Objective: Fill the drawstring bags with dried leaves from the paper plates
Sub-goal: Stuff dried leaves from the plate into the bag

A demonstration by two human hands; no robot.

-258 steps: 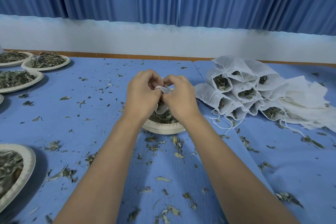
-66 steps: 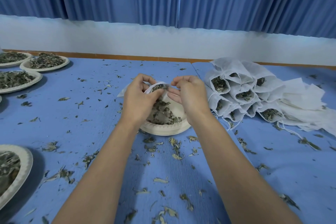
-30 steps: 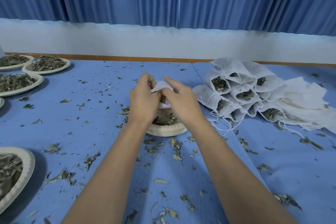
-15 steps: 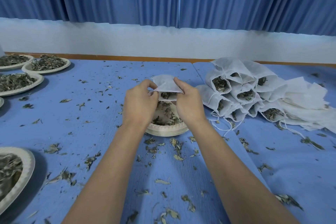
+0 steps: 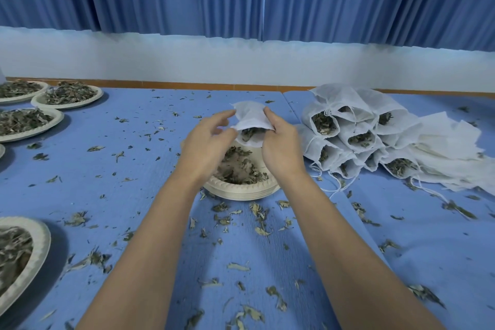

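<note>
Head view: blue table (image 5: 428,249) strewn with loose leaves (image 5: 261,230). Pile (image 5: 356,126) of filled bags right of centre. Leaf plates (image 5: 67,106) along left edge. Centre plate (image 5: 241,193) with leaves sits under both hands. Right hand (image 5: 281,153) pinches bag (image 5: 250,119) by its right edge, just above that plate. Left hand (image 5: 206,147) has its fingers loose and spread at the bag's left edge.
</note>
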